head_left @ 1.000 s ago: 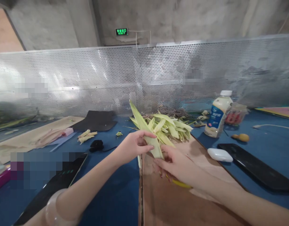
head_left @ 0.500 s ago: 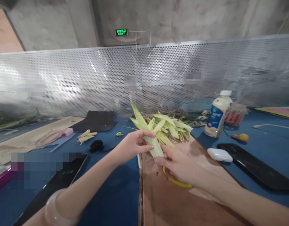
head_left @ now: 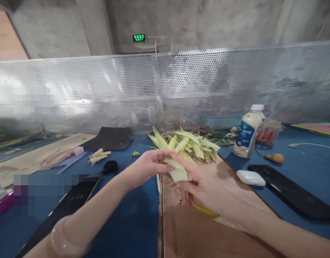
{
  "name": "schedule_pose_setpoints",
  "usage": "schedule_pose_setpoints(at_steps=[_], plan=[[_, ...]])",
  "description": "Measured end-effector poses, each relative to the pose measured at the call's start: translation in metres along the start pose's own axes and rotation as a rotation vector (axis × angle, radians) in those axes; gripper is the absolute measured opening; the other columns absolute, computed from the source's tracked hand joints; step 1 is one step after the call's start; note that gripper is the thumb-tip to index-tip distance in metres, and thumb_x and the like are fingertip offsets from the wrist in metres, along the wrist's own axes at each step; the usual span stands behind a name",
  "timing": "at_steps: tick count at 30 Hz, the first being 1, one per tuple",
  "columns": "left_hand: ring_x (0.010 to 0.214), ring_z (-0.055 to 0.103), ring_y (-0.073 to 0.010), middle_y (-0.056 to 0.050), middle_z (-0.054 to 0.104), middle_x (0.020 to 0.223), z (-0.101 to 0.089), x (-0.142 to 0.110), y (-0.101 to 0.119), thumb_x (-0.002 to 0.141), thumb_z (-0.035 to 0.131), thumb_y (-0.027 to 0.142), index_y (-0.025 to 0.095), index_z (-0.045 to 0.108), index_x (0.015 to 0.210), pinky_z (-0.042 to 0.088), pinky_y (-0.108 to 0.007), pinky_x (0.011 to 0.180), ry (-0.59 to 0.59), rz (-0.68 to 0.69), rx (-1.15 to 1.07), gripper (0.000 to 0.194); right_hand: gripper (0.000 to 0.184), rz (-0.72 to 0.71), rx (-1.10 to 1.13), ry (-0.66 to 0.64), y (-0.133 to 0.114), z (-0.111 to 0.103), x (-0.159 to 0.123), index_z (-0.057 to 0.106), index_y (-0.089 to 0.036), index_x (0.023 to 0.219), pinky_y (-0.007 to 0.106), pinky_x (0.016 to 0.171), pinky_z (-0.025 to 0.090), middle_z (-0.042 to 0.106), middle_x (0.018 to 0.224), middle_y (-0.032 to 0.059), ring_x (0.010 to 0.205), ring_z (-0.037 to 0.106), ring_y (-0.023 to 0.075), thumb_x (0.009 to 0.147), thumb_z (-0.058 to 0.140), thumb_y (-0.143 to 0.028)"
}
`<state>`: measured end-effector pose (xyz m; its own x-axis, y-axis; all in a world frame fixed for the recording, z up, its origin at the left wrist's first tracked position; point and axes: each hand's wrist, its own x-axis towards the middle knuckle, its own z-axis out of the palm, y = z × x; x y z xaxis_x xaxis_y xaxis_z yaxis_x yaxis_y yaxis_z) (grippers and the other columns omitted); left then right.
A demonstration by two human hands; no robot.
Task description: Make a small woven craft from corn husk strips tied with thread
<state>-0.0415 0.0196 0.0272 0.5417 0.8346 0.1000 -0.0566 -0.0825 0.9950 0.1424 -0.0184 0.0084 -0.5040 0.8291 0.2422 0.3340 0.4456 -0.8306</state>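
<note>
Between my two hands, above the brown board [head_left: 186,236], is a pale green corn husk [head_left: 178,172]. My left hand [head_left: 150,166] pinches its far end between thumb and fingers. My right hand [head_left: 205,184] grips its near end, with the thumb below and fingers over the top edge. A yellow curved thing [head_left: 205,209] shows under my right hand; its kind is partly hidden, and I cannot tell whether the hand holds it or it lies on the board. Just beyond my hands lies a heap of yellow-green corn husks [head_left: 199,145].
On the right stand a drink bottle [head_left: 245,134], a clear tub of red pieces [head_left: 268,132], a white earphone case [head_left: 250,177] and a black slab [head_left: 291,190]. To the left lie a phone [head_left: 79,197], black sheet [head_left: 108,138] and husk scraps [head_left: 99,156]. A perforated metal screen [head_left: 100,93] runs behind.
The long upright tip of the husk no longer stands up beyond my left hand; the piece looks shorter or folded. My right fingers have moved up and forward, close to my left fingertips.
</note>
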Motion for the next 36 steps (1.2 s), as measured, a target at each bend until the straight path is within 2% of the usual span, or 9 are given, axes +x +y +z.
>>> schedule_pose_setpoints(at_steps=[3,6,9,14,18,21,29,36], plan=[[0.072,0.058,-0.0106,-0.005,0.064,0.082,0.000,-0.001,0.002,0.068,0.064,0.010,0.014,0.057,0.105,0.043,-0.023,0.068,-0.005,-0.027,-0.053,0.037,0.048,0.028,0.012,0.037,-0.008,-0.002,-0.002,0.043,-0.028,0.126,0.021,0.048,0.050,0.068,0.077,-0.0004,0.055,0.061,0.0119,0.080,0.048,-0.016],[0.070,0.058,-0.0112,-0.006,0.064,0.083,-0.002,-0.002,0.003,0.069,0.064,0.011,0.014,0.056,0.106,0.043,-0.023,0.066,-0.014,-0.036,-0.083,0.038,0.044,0.070,0.009,0.055,-0.011,-0.003,-0.001,0.053,-0.026,0.118,0.020,0.049,0.050,0.068,0.071,-0.0022,0.054,0.060,0.0108,0.077,0.051,-0.012],[0.066,0.060,-0.0120,-0.007,0.064,0.082,-0.004,-0.001,0.001,0.070,0.062,0.011,0.013,0.055,0.109,0.043,-0.024,0.063,-0.049,-0.056,-0.105,0.040,0.042,0.056,-0.010,0.044,-0.006,-0.003,0.000,0.054,-0.029,0.116,0.019,0.047,0.048,0.068,0.069,-0.0040,0.048,0.056,0.0085,0.078,0.050,-0.012],[0.063,0.060,-0.0122,-0.007,0.062,0.079,-0.004,0.000,-0.004,0.072,0.059,0.012,0.012,0.056,0.108,0.044,-0.025,0.062,-0.112,-0.081,-0.180,0.035,0.037,-0.017,-0.025,0.082,0.008,0.001,0.000,0.054,-0.031,0.115,0.022,0.056,0.051,0.066,0.064,-0.0048,0.057,0.058,0.0100,0.080,0.050,-0.019],[0.071,0.059,-0.0134,-0.008,0.063,0.087,0.001,0.001,-0.004,0.075,0.057,0.015,0.014,0.056,0.107,0.046,-0.027,0.066,-0.039,-0.017,-0.214,0.032,0.037,-0.076,-0.005,0.101,0.015,0.002,-0.002,0.054,-0.032,0.113,0.023,0.064,0.053,0.068,0.085,-0.0038,0.065,0.062,0.0096,0.081,0.048,-0.016],[0.076,0.059,-0.0142,-0.009,0.063,0.092,0.004,0.001,-0.001,0.076,0.057,0.016,0.014,0.054,0.107,0.046,-0.028,0.070,0.032,0.028,-0.203,0.031,0.038,-0.152,-0.082,0.100,0.018,0.003,-0.004,0.053,-0.035,0.114,0.024,0.072,0.052,0.066,0.099,-0.0047,0.074,0.064,0.0099,0.082,0.048,-0.015],[0.082,0.059,-0.0151,-0.010,0.062,0.100,-0.001,0.004,-0.003,0.075,0.059,0.016,0.016,0.050,0.104,0.045,-0.029,0.073,0.233,0.087,-0.208,0.030,0.035,-0.402,-0.333,0.075,0.020,0.009,-0.009,0.052,-0.031,0.116,0.022,0.083,0.047,0.065,0.101,-0.0044,0.090,0.061,0.0111,0.084,0.049,-0.020],[0.083,0.060,-0.0152,-0.007,0.059,0.097,0.001,0.007,-0.007,0.067,0.068,0.013,0.017,0.047,0.102,0.047,-0.028,0.074,0.289,0.084,-0.183,0.041,0.039,-0.456,-0.436,0.044,0.031,0.011,-0.008,0.049,-0.032,0.119,0.020,0.082,0.047,0.064,0.103,-0.0054,0.091,0.060,0.0093,0.084,0.046,-0.014]])
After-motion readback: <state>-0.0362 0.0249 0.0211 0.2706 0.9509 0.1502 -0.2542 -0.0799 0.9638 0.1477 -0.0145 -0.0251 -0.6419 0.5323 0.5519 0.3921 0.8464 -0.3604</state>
